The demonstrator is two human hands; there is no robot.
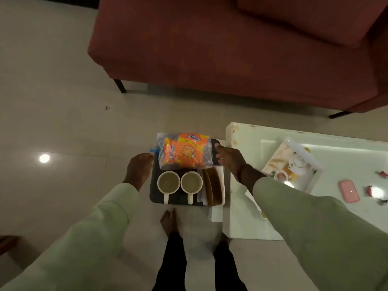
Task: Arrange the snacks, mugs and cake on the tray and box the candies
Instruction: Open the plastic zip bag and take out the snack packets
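Left hand (139, 170) closed on left rim of dark tray (154, 193), fingers curled under edge.

Between hands, on tray: snack packets (183, 152) at far end, two mugs (180, 183) side by side at near end, handles toward person, cake slices (212, 186) on white paper just inside right grip.

Right hand (228, 159) grips tray's far right corner. Tray appears carried clear of white table (247, 206).

Right of right hand, well apart: printed box (292, 163) on table; pink case (349, 191) and loose candies (369, 190) beyond. Candies still unboxed; right hand nearer them.
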